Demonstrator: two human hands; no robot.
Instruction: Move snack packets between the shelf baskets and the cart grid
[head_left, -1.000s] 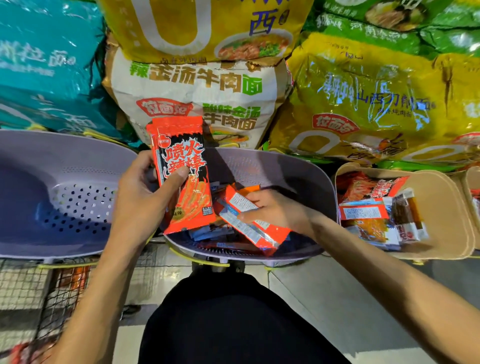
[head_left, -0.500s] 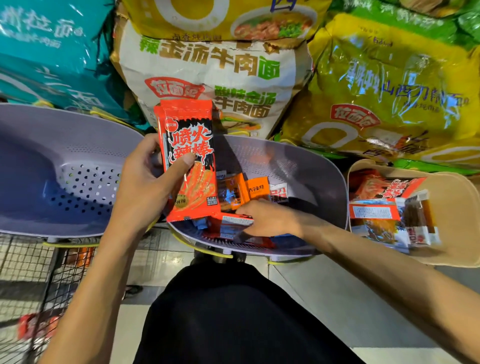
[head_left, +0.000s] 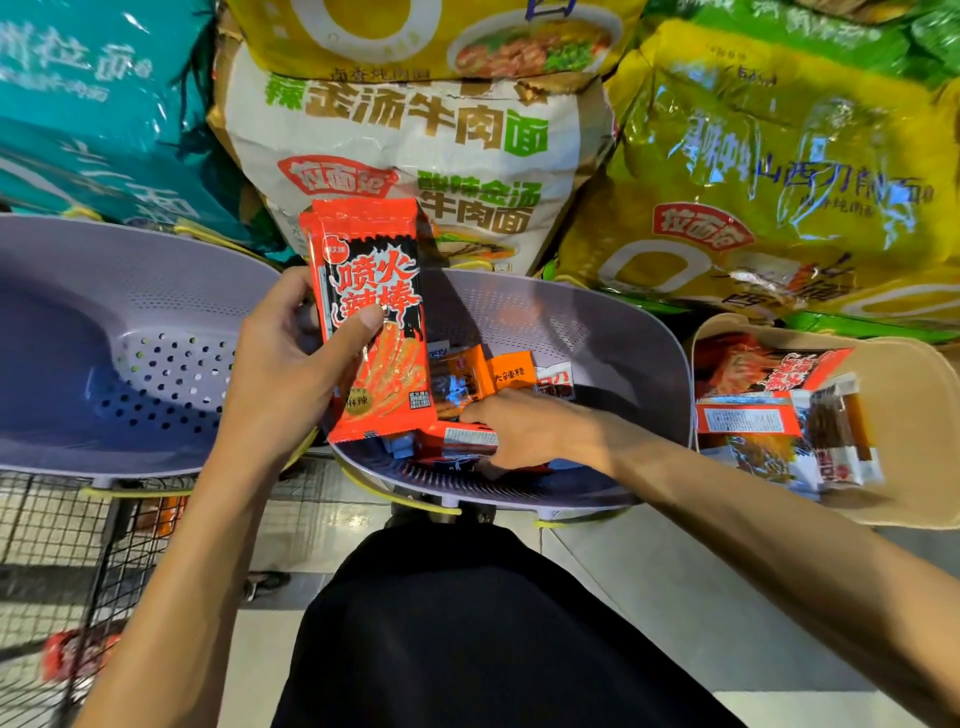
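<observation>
My left hand (head_left: 283, 364) holds a stack of red-and-black snack packets (head_left: 371, 312) upright, thumb pressed on the front, above the near-left rim of the middle lilac basket (head_left: 597, 332). My right hand (head_left: 524, 428) reaches into that basket, fingers curled over a flat red packet (head_left: 467, 434) among several small orange packets (head_left: 493, 371). The lilac basket (head_left: 78, 291) on the left holds nothing I can see. The wire cart grid (head_left: 47, 525) lies below it at lower left, with a red packet (head_left: 72, 652) in it.
A beige basket (head_left: 914, 415) at right holds several red and white packets. Big noodle bags (head_left: 415, 130) are stacked behind all the baskets. My dark-clothed body (head_left: 467, 634) fills the lower middle, over a tiled floor.
My right hand let go of the red packet it lifted a second ago and went deeper into the middle basket onto another packet. The left hand keeps its stack almost still.
</observation>
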